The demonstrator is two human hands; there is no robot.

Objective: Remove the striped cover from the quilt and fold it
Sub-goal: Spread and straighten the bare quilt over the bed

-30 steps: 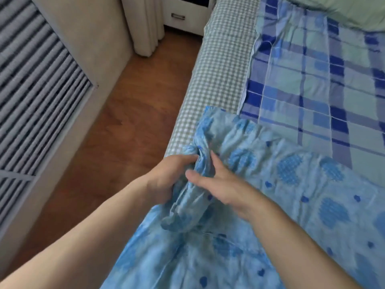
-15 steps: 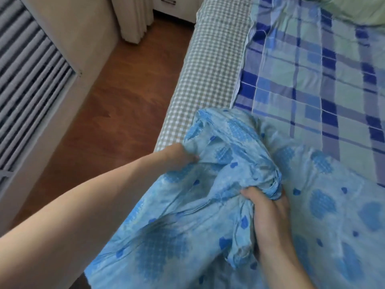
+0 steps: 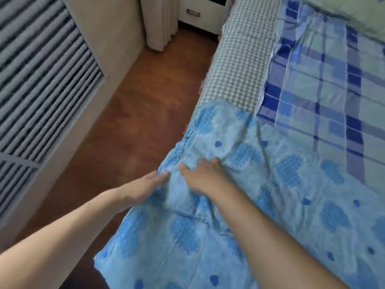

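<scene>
Quilt (image 3: 291,184) under two flat, open hands: left hand (image 3: 143,188), right hand (image 3: 204,176)

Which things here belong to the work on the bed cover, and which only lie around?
Belong to the job:
light blue heart-print cover
left hand, touching its edge
right hand, resting on it

Just there:
blue plaid sheet
grey checked sheet
white drawer
curtain
wooden floor

Left hand (image 3: 143,188) and right hand (image 3: 205,176) side by side, fingers (image 3: 215,161) extended, palms down
</scene>
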